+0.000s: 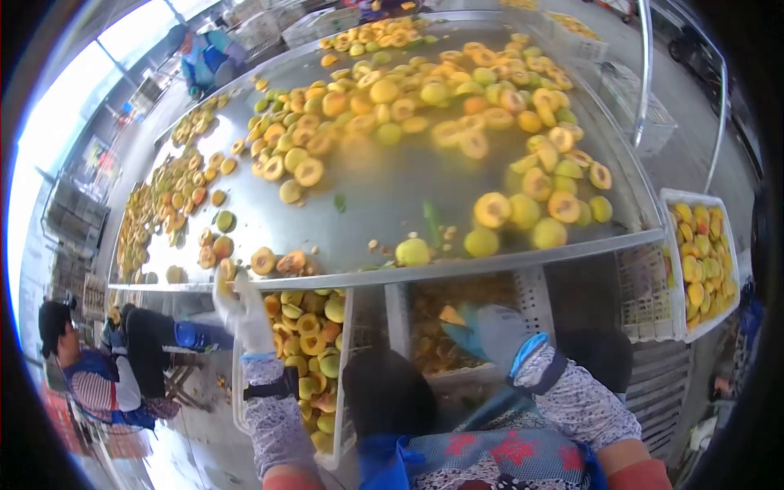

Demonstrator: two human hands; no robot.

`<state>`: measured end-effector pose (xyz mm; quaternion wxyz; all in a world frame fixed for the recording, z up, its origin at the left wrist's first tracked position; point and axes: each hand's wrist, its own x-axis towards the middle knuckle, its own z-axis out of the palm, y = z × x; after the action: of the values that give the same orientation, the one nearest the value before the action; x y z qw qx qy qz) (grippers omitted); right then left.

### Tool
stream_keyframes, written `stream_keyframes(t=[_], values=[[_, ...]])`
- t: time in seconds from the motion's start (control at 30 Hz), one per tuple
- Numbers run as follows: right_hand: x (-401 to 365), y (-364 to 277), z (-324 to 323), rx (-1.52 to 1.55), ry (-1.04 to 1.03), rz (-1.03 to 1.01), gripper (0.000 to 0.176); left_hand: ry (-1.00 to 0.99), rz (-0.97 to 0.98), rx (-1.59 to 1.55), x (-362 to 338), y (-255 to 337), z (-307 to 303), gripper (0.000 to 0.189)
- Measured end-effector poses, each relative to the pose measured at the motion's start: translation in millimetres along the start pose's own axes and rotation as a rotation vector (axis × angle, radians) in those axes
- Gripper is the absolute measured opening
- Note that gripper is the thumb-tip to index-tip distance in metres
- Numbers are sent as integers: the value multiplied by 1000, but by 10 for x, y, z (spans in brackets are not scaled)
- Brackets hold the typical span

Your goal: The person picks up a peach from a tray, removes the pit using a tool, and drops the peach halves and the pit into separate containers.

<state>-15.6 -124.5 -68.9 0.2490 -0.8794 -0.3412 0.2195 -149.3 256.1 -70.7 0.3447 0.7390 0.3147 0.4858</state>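
Note:
My left hand, in a whitish glove, is at the table's front edge, its fingers around a yellowish fruit half. Fruit halves lie on the metal just right of it. Below that hand stands a white crate of yellow-green fruit. My right hand, in a grey-blue glove, is above another crate holding brownish pieces. Its fingertips are closed on a small orange fruit piece.
Many halved fruits spread over the large metal table. A full crate of fruit stands at the right, beside a slatted grate. One person stands at the far left; another person sits at the left.

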Motion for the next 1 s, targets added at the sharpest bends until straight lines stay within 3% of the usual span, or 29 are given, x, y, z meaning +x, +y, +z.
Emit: stream_keyframes(t=[0.1, 0.13, 0.17, 0.23, 0.3, 0.4, 0.5, 0.57, 0.63, 0.73, 0.87, 0.93, 1.0], values=[[-37, -28, -111, 13, -66, 44, 40, -624, -229, -302, -80, 1281, 861, 39], [-49, -5, -125, 22, -62, 30, 40, -778, 99, -179, -74, 1336, 1240, 40], [-59, 17, -157, 12, -99, 42, 39, -903, 263, -13, -170, 1607, 1527, 45], [-124, 110, -109, 18, 41, -17, 34, -1051, 195, -27, -465, 1772, 2151, 51], [-178, 182, -114, 3, 117, -33, 32, -1097, 462, -64, -694, 1657, 2722, 54], [-252, 247, -143, -30, 126, -11, 33, -1234, 503, 271, -912, 1816, 2823, 53], [-287, 280, -219, -32, 140, -10, 35, -1238, 474, 220, -845, 1878, 2748, 45], [-269, 287, -330, -15, 147, 1, 36, -1184, 144, -104, -784, 1872, 2535, 41], [-287, 147, -479, 115, 313, 38, 34, -1141, -274, -527, -762, 1845, 2268, 35], [-268, 27, -490, 177, 470, -33, 28, -940, -617, -936, -945, 2092, 1858, 33], [-65, 129, -188, 521, 478, -80, 20, -759, -832, -1130, -1216, 2194, 1569, 33], [39, 202, -3, 374, 700, -281, 19, -847, -729, -1206, -1274, 2282, 1460, 36], [63, 175, 44, 359, 765, -348, 19, -830, -621, -1183, -1341, 2211, 1465, 40]])
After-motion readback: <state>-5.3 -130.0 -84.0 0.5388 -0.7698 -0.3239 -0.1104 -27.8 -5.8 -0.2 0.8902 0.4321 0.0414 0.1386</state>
